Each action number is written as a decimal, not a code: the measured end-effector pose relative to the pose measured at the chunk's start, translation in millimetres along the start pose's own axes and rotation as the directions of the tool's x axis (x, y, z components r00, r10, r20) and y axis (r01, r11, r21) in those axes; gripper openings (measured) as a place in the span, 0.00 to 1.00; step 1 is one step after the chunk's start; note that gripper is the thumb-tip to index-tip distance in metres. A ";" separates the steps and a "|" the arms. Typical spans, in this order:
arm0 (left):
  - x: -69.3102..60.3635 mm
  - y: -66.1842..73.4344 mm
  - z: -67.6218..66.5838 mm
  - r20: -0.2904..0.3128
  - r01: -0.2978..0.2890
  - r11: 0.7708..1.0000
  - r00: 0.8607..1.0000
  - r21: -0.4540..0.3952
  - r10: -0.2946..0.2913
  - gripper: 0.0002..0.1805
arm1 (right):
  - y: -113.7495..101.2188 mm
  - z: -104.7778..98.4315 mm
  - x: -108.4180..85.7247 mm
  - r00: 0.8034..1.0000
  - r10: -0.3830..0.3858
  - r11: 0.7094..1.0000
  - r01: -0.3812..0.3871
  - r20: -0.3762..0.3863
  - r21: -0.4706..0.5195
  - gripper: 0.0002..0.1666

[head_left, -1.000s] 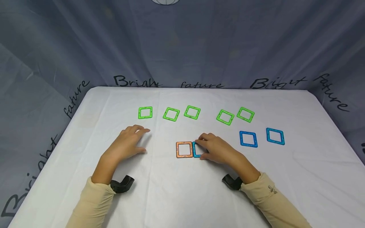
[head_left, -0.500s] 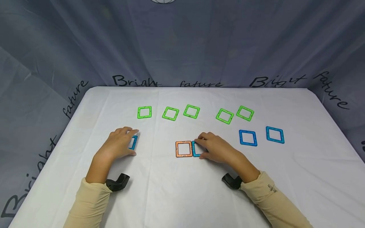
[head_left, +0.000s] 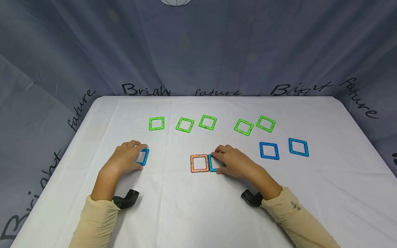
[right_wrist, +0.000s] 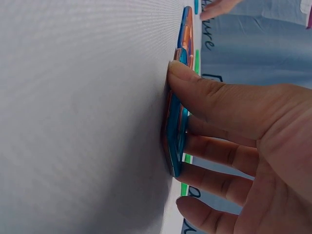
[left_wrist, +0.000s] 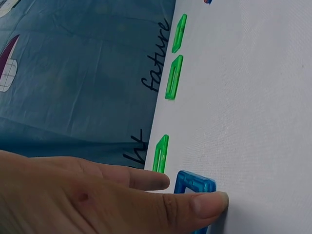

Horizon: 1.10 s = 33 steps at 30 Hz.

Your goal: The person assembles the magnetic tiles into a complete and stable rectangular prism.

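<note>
In the head view my left hand (head_left: 124, 158) is curled round a blue square magnetic tile (head_left: 146, 157) lying on the left of the table. Its thumb is at the near edge, its fingers at the far edge. The left wrist view shows the thumb (left_wrist: 204, 204) across that tile, hiding much of it. Near the middle, my right hand (head_left: 237, 162) pinches another blue magnetic tile (right_wrist: 174, 122) between thumb and fingers. This tile sits flat, its left side against an orange square tile (head_left: 192, 163). My right hand covers its right part.
Several green square tiles (head_left: 150, 124) lie in a loose row toward the back of the white table (head_left: 192, 213). Two more blue tiles, one nearer (head_left: 261, 150) and one farther right (head_left: 290, 146), lie right of my right hand. Grey cloth (head_left: 198, 51) stands behind the table.
My left hand has moved left, bringing the blue tile into sight between its thumb and fingers; that tile was hidden a second ago. The right hand and its tile stay put.
</note>
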<state>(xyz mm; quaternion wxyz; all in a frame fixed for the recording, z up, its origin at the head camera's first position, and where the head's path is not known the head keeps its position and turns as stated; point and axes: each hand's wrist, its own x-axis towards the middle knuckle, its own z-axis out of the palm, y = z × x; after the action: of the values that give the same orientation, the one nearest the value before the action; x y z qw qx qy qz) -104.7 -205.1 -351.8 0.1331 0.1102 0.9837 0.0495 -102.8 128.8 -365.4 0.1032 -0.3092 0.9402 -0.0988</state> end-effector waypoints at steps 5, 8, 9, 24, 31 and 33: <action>0.4 1.1 1.1 0.013 0.007 1.000 1.000 -0.022 -0.007 0.38 | -0.2 0.6 -0.3 1.000 0.003 1.000 -0.003 -0.006 -0.006 0.34; -0.5 0.9 0.9 0.020 -0.003 0.999 1.000 -0.048 0.004 0.36 | -0.3 0.7 -0.4 1.000 0.005 1.000 -0.005 -0.005 -0.006 0.34; -1.0 0.9 0.6 0.023 -0.008 0.998 1.000 -0.056 0.010 0.35 | -0.2 0.7 -0.4 1.000 0.005 1.000 -0.005 -0.004 -0.006 0.34; -0.7 9.6 0.0 -0.006 -0.034 0.999 0.999 0.011 0.034 0.31 | -0.4 0.0 -1.1 1.000 -0.001 1.000 0.001 -0.009 -0.002 0.34; 1.4 15.4 4.3 -0.049 -0.110 0.994 0.993 -0.024 0.109 0.34 | -0.7 0.0 -0.9 1.000 0.001 1.000 -0.001 -0.006 -0.007 0.34; 2.4 17.4 6.0 -0.060 -0.129 0.991 0.990 -0.042 0.126 0.33 | -0.7 -0.2 -1.0 1.000 0.000 1.000 0.000 -0.006 -0.005 0.34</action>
<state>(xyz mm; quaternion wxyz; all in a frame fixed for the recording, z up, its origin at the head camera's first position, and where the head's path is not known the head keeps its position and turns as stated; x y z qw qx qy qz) -101.8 -187.3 -356.0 0.1041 0.1682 0.9767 0.0835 -101.7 128.9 -364.8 0.0997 -0.3091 0.9408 -0.0974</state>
